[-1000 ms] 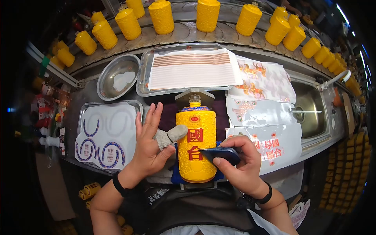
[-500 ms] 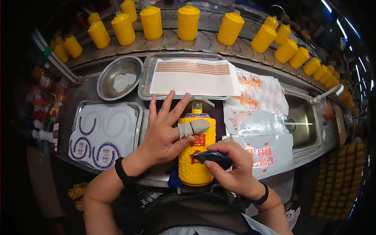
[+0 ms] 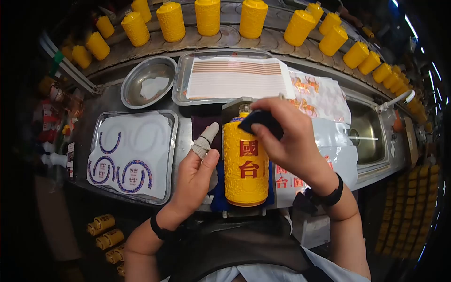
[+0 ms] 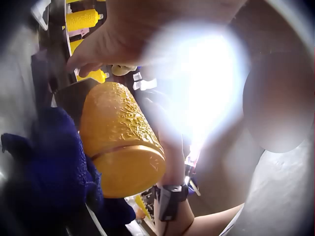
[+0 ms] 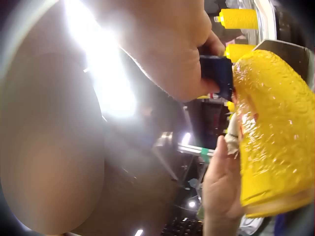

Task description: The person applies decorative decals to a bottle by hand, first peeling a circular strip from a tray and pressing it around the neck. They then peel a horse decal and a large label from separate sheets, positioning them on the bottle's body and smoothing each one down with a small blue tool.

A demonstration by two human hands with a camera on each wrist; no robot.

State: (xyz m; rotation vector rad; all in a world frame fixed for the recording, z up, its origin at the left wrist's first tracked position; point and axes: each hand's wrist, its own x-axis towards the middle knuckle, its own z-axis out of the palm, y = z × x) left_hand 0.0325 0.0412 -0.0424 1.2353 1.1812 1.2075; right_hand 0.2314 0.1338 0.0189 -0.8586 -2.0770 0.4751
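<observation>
A yellow textured bottle point(image 3: 245, 188) with red characters lies on a blue cloth in the head view, its clear neck pointing away from the person. The right hand point(image 3: 293, 136) pinches a dark blue flat tool point(image 3: 261, 123) against the bottle's upper part, covering the emblem area; in the right wrist view the tool point(image 5: 222, 73) meets the bottle's surface point(image 5: 280, 132). Left of the bottle, the left hand point(image 3: 193, 176) is held up with fingers extended and nothing in them, a pale cover point(image 3: 206, 141) on one finger. The left wrist view shows the bottle's base point(image 4: 129, 172).
A tray with curved blue decals point(image 3: 174, 155) lies left, a metal bowl point(image 3: 127, 89) behind it. Striped sheets point(image 3: 235, 84) lie on another tray. Red-printed sheets point(image 3: 347, 164) and a sink point(image 3: 371, 136) are to the right. Several yellow bottles point(image 3: 208, 19) line the back.
The right hand and its tool have moved up from the lower character to the bottle's shoulder. The left hand has drawn back from over the bottle to its left side. The view has shifted.
</observation>
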